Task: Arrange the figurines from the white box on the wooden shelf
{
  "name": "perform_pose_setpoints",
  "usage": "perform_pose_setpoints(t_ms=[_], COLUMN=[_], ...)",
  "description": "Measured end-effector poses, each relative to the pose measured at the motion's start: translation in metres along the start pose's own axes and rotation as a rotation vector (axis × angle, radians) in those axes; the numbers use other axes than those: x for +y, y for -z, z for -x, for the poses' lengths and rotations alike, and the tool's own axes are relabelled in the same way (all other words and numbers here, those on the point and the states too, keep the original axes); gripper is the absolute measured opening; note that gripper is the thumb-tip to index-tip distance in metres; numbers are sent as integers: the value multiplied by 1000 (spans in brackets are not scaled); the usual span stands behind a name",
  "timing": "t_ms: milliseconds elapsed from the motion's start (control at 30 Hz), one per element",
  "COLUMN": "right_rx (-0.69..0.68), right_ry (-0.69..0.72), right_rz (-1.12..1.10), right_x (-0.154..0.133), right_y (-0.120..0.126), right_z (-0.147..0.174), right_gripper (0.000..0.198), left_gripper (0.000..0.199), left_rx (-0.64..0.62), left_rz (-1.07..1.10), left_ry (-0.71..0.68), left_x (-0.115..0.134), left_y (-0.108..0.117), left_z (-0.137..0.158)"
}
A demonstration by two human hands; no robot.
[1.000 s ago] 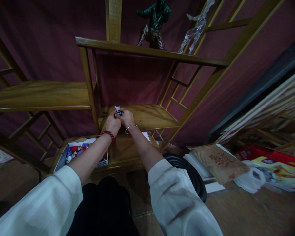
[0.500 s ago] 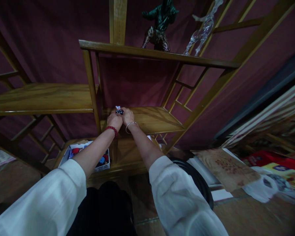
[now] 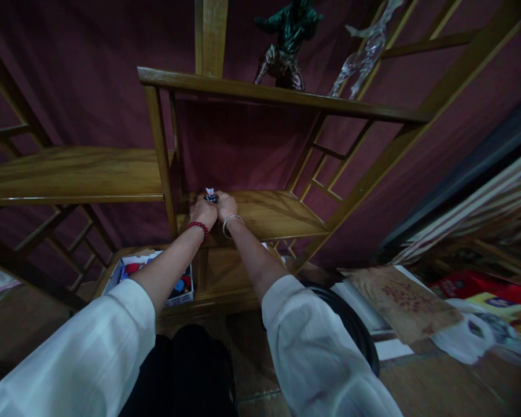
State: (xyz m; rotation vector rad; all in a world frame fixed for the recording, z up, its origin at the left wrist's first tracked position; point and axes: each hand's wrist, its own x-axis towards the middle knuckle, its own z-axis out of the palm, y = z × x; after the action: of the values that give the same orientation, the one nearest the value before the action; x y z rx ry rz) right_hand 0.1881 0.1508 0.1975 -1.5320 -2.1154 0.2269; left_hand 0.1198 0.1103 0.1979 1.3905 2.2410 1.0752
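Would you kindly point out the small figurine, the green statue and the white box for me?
Small figurine (image 3: 209,192): head view, on its pale head.
Green statue (image 3: 289,36): head view, on its torso.
White box (image 3: 181,298): head view, on its near wall.

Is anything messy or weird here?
Yes, the floor at the right looks messy: a crumpled white plastic bag and a brown patterned sheet lie jumbled there. The tiny figure being held looks upright.

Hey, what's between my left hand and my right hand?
In the head view, a small figurine, white on top and dark below, shows between your left hand and right hand.
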Motion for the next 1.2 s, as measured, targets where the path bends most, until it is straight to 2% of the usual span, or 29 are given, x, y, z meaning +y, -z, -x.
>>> perform_pose_setpoints(t_ms=[467, 1200], right_rx=[-15, -17], right_ry=[-27, 15], right_rz=[35, 71], right_x=[2, 8], right_y=[-5, -15], right_z=[-6, -13], right_gripper=[35, 31], left_gripper=[34, 29], left_rx=[-26, -74], left_rz=[-17, -49], left_ry=[-12, -12], left_x=[0, 6], left_y=[2, 7], left_z=[4, 5])
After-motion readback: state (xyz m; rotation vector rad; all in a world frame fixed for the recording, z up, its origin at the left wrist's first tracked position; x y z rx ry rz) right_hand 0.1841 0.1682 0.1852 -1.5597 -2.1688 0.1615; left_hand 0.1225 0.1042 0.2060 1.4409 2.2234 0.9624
